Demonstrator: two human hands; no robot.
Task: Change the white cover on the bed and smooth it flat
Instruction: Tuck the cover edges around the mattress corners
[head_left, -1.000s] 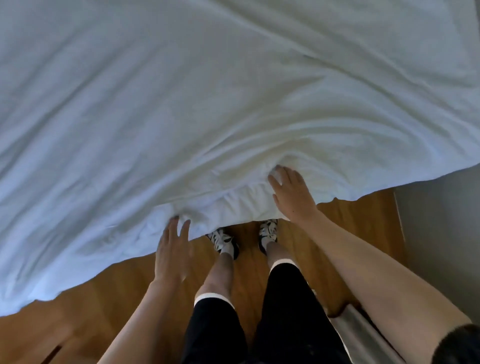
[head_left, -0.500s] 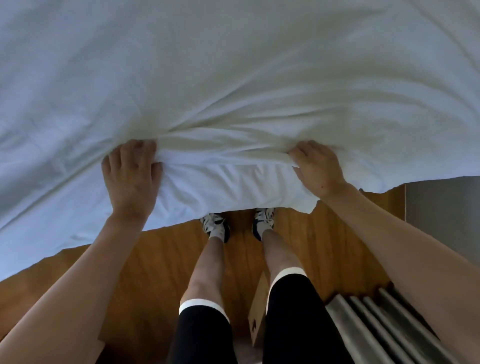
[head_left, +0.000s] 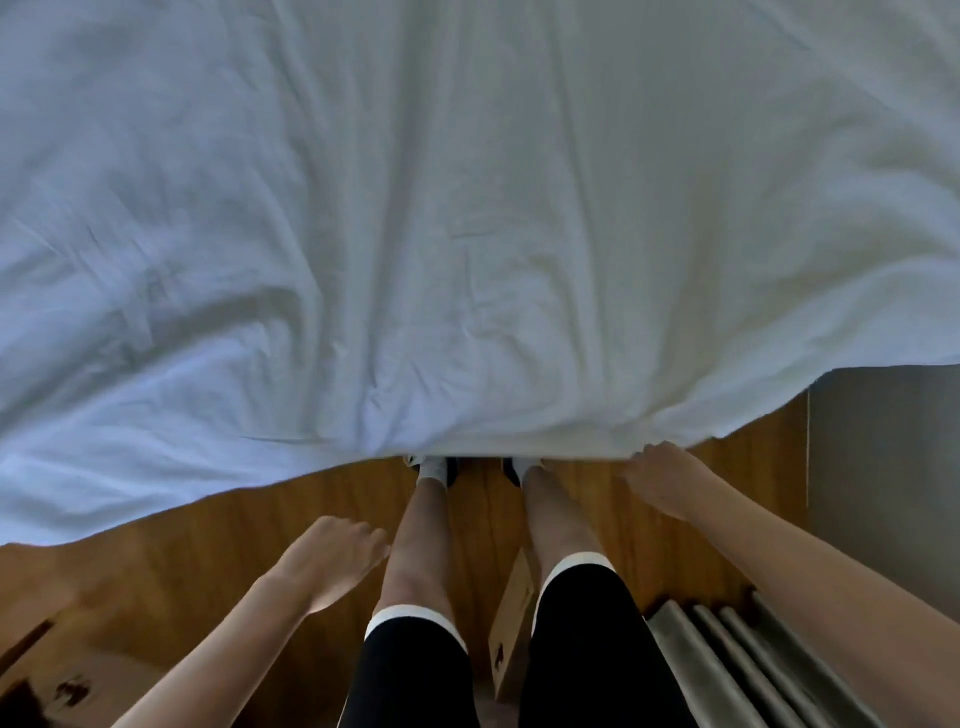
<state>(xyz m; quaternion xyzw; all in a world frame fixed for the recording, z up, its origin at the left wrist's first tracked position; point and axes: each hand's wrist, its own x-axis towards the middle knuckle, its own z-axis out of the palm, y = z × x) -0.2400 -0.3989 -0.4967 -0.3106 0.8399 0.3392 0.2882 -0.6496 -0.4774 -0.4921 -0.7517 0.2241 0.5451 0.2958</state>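
A: What's nearest?

B: Black shorts (head_left: 415, 675), bare legs, and a thin brown box (head_left: 511, 618) standing on edge between the knees. Grey slats (head_left: 727, 670) lie by the right leg on the wood floor (head_left: 208, 561).

A: And the left hand?

B: The left hand (head_left: 332, 558) hangs over the floor beside the left knee, fingers loosely curled, holding nothing. Half a second ago it was up on the cover, gripping a fold near the edge; it has let go and dropped back clear of the cloth.

A: The right?

B: The right hand (head_left: 660, 480) is at the cover's hem, its fingers (head_left: 647, 451) curled at the edge. Whether they pinch the cloth or only touch it I cannot tell. Before, it clutched a bunch higher up on the cover.

A: Where is the cover now?

B: The cover (head_left: 467, 218) lies spread over the bed, its hem hanging just above the shoes (head_left: 441, 467). The ridge bunched between the hands is gone; long shallow creases run away from the edge, and the left part is still rumpled.
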